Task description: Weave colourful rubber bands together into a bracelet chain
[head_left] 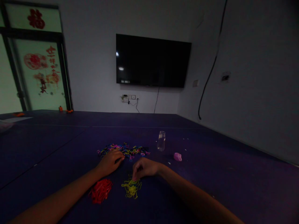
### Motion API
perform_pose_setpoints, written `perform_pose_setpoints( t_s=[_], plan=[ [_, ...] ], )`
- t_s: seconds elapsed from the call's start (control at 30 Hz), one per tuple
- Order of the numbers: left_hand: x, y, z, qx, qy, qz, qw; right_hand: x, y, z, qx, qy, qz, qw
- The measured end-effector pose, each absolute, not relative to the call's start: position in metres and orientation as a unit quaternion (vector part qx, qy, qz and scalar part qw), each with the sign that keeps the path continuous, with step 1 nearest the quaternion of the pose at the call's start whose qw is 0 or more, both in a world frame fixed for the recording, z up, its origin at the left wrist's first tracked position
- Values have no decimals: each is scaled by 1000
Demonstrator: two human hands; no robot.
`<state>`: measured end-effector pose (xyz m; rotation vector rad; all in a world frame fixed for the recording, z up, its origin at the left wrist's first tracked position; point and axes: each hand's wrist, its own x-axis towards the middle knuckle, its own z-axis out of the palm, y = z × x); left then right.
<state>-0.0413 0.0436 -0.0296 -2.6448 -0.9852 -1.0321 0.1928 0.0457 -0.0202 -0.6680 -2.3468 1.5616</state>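
Yellow looped pieces (131, 189) are heaped at the lower centre of the frame, their upper edge met by the right hand (146, 167), fingertips pinched; whether one is gripped cannot be told. Near the multicoloured pile (127, 151) above, the left hand (111, 161) is loosely curled, its grasp hidden. Red pieces (101, 191) are gathered lower left of centre; a clear bottle (161, 142) is seen right of centre.

The bare left forearm (70, 193) reaches forward and inward from the lower left, the left hand (111, 161) palm down, fingers bent, thumb near their tips. The bare right forearm (187, 188) slants in from the lower right; the right hand (145, 167) points inward, knuckles raised, thumb and fingertips drawn close together and aimed down
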Motion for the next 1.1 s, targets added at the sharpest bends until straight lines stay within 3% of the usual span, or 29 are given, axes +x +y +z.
perform_pose_setpoints(
  t_s=[0.33, 1.1],
  plan=[
    [-41, 43, -28, -881, -324, -338, 71, 195, 42, -12, -223, -843, 485, 57],
    [-42, 45, -29, -881, -326, -335, 65, 194, 43, -13, -214, -809, 539, 96]
  ],
)
